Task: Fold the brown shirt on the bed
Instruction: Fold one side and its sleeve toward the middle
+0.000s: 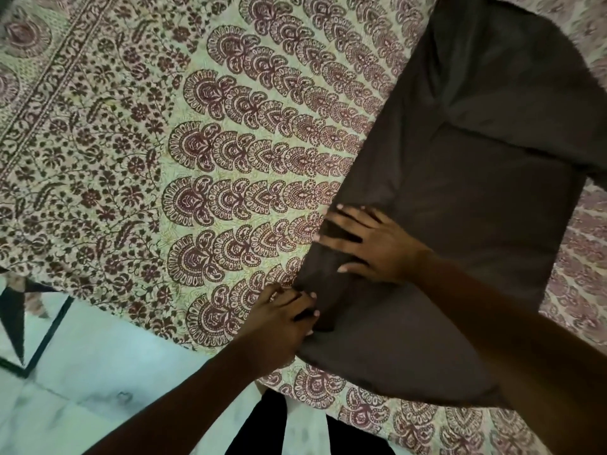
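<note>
The brown shirt (466,178) lies spread on the bed, running from the upper right down to the near edge. My right hand (368,244) lies flat on the shirt's left part, fingers spread and straight, pressing the cloth down. My left hand (282,320) is at the shirt's left edge just below, its fingers curled and pinching a fold of the brown cloth. My right forearm crosses over the shirt's lower part and hides some of it.
A patterned bedcover (184,152) in cream and maroon covers the bed on the left and around the shirt. The bed's near edge runs diagonally at lower left, with pale tiled floor (98,372) below it.
</note>
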Available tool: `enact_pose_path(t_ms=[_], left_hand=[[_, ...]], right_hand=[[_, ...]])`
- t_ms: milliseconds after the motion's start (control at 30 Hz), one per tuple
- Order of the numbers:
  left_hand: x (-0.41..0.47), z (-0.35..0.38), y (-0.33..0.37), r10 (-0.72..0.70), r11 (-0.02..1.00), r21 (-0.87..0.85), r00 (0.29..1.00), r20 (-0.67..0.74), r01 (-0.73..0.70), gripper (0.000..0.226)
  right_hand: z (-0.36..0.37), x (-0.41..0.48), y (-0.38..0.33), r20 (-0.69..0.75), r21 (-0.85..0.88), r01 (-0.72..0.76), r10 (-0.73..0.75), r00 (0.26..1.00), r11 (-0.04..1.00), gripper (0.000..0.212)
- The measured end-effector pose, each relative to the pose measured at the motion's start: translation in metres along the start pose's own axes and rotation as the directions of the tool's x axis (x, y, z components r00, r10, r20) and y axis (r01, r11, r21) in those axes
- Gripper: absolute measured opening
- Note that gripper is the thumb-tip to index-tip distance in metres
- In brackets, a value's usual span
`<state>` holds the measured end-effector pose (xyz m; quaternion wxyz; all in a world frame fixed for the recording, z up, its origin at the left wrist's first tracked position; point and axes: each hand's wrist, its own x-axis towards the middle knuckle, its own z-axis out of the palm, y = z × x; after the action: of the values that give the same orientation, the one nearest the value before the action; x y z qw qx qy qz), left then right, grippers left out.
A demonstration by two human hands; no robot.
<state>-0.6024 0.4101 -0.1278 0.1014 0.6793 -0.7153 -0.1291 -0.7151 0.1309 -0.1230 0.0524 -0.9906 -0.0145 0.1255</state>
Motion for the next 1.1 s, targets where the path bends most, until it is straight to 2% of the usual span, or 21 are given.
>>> enact_pose_path(t_ms=[33, 67, 167, 333, 367, 433, 500, 700, 767, 900, 1000, 1100], left_hand=[[0.003, -0.004, 0.0, -0.004, 1.0, 0.011, 1.0, 0.029, 0.004, 0.031], [0.007, -0.008, 0.001, -0.008, 1.0, 0.02, 0.998, 0.058, 0.006, 0.029], [0.023, -0.018, 0.004, -0.035, 0.999, 0.006, 0.995, 0.096, 0.034, 0.027], [0.094, -0.032, 0.0, -0.204, 0.979, -0.015, 0.967, -0.152, 0.204, 0.026], [0.112, -0.033, -0.006, -0.22, 0.975, 0.012, 0.965, -0.145, 0.224, 0.032], [0.139, -0.031, -0.026, -0.239, 0.968, 0.064, 0.97, -0.047, 0.242, 0.061], [0.154, -0.024, -0.044, -0.212, 0.973, 0.111, 0.976, 0.057, 0.205, 0.083], [0.153, -0.012, -0.06, -0.182, 0.97, 0.187, 0.975, 0.126, 0.157, 0.092], [0.153, -0.014, -0.059, -0.188, 0.967, 0.197, 0.973, 0.13, 0.161, 0.094], [0.159, -0.019, -0.06, -0.144, 0.972, 0.207, 0.98, 0.136, 0.114, 0.102], [0.177, -0.03, -0.065, -0.051, 0.98, 0.197, 0.987, 0.155, 0.02, 0.113], [0.208, -0.039, -0.07, 0.024, 0.989, 0.146, 0.995, 0.096, -0.038, 0.115]], right_hand=[[0.002, -0.002, 0.005, 0.006, -0.017, 0.033, -0.033, 0.999, 0.999, 0.066], [0.002, -0.004, 0.011, -0.005, -0.013, -0.01, 0.01, 1.0, 1.0, 0.067], [-0.005, -0.005, 0.025, -0.046, 0.01, -0.215, 0.215, 0.975, 0.977, 0.072], [-0.016, 0.003, 0.049, -0.125, -0.042, -0.204, 0.197, 0.972, 0.978, 0.069], [-0.013, 0.004, 0.056, -0.115, -0.039, -0.181, 0.176, 0.978, 0.983, 0.067], [-0.003, 0.004, 0.069, -0.084, -0.029, -0.112, 0.109, 0.99, 0.993, 0.062], [0.0, 0.002, 0.087, -0.043, -0.014, -0.072, 0.071, 0.997, 0.997, 0.058], [-0.006, 0.01, 0.133, -0.019, -0.061, 0.023, -0.024, 1.0, 0.998, 0.059], [-0.007, 0.011, 0.146, -0.022, -0.059, -0.005, 0.003, 1.0, 0.998, 0.065], [-0.015, 0.01, 0.178, -0.032, -0.021, -0.2, 0.199, 0.979, 0.98, 0.07], [-0.021, 0.013, 0.191, 0.023, -0.021, -0.187, 0.187, 0.982, 0.982, 0.074], [-0.025, 0.019, 0.195, 0.004, -0.034, -0.142, 0.142, 0.99, 0.989, 0.076]])
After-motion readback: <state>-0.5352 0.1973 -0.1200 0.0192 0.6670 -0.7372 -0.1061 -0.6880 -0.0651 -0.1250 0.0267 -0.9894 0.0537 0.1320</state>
